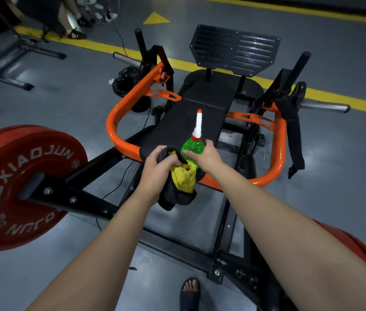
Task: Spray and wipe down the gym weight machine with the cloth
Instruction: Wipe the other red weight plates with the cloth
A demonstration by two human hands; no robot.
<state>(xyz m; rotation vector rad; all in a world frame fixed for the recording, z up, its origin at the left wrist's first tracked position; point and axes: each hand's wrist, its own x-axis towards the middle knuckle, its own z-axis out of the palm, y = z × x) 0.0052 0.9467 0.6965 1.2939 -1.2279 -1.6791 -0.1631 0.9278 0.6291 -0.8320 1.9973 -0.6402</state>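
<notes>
Both hands meet just above the near end of the gym weight machine's black pad point(191, 117). The left hand point(158, 167) is clenched around a bunched cloth point(183, 176), yellow inside with a dark outer layer that hangs down below the fist. The right hand point(204, 157) grips the round body of a green spray bottle point(192, 148), thumb and fingers wrapped around it; its white nozzle with an orange tip points up and away over the pad. Cloth and bottle touch where the two hands come together.

Under them an orange tubular frame point(114, 129) curves around the pad on both sides and across the near end. Beyond the pad a ribbed black footplate point(233, 50) stands tilted upward. Chrome sleeves stick out to either side of the machine, and a black strap hangs from the orange frame's right side. A red weight plate point(20, 185) with white lettering sits on a black arm at the left, and part of another red plate shows at the lower right edge. The grey floor point(346, 153) is crossed by a yellow line behind the machine. A foot in a dark sandal point(189, 292) stands at the bottom edge.
</notes>
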